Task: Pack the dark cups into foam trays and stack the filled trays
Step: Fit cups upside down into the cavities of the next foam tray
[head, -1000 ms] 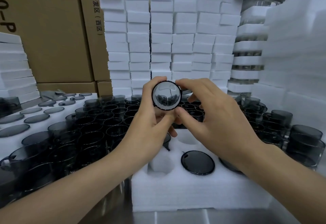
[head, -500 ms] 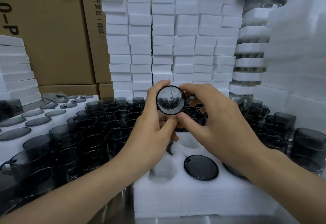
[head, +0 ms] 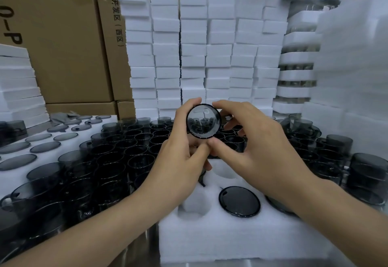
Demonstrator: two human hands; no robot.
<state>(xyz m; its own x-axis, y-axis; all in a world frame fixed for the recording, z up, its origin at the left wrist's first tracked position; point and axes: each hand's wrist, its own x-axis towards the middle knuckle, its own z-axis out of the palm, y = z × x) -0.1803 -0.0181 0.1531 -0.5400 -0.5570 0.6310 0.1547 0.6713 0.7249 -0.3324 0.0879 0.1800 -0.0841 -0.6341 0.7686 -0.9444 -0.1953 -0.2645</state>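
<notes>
Far left: filled foam tray (head: 10,180), dark lids (head: 45,147) laid flat in its wells. Left of centre: loose dark cups (head: 117,157) crowded upright on the tabletop (head: 142,250), packed close. Centre: left grip (head: 180,161) clenched round one raised cup (head: 203,120), held on its side with a round end turned to the camera, above the far edge of the open foam tray (head: 210,241); thumb pressed at the lower rim. Right grip (head: 258,151) pinched on the same rim, forefinger above, thumb below. Beneath: single lid (head: 239,201) seated in a tray well, hollow wells beside it. Behind: stacked foam blocks (head: 193,52), cardboard cartons (head: 63,35). Right: more cups (head: 373,174), tall foam stacks (head: 352,67)
</notes>
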